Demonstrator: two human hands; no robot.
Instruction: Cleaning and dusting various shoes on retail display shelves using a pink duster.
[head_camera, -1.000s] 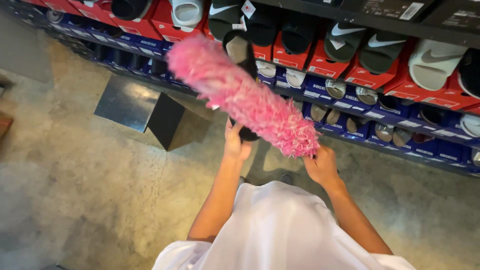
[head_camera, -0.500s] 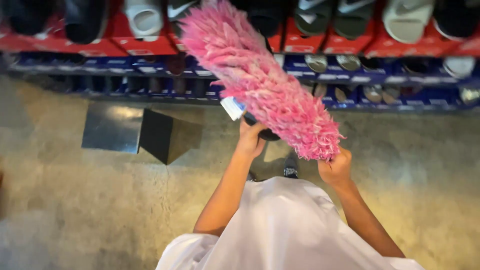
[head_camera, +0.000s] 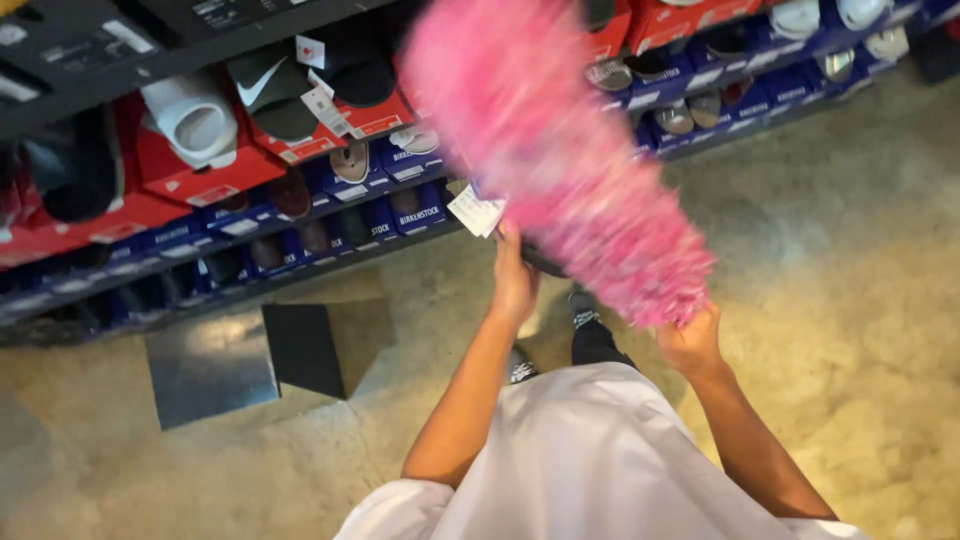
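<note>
A: What is in the right hand (head_camera: 690, 345)?

B: It closes around the lower end of a big pink fluffy duster (head_camera: 560, 150). The duster slants up toward the shelf (head_camera: 200, 270) and looks blurred.

A: And the left hand (head_camera: 515, 285)?

B: It is under the duster, near the middle, and holds a dark thing there; I cannot tell what. A white tag (head_camera: 477, 211) hangs just beside this hand.

A: What is behind the duster?

B: Red boxes (head_camera: 190, 170) with slide sandals, and blue boxes (head_camera: 400, 205) below them. A black angled stand (head_camera: 300, 350) is on the concrete floor (head_camera: 850, 300), left of the duster.
</note>
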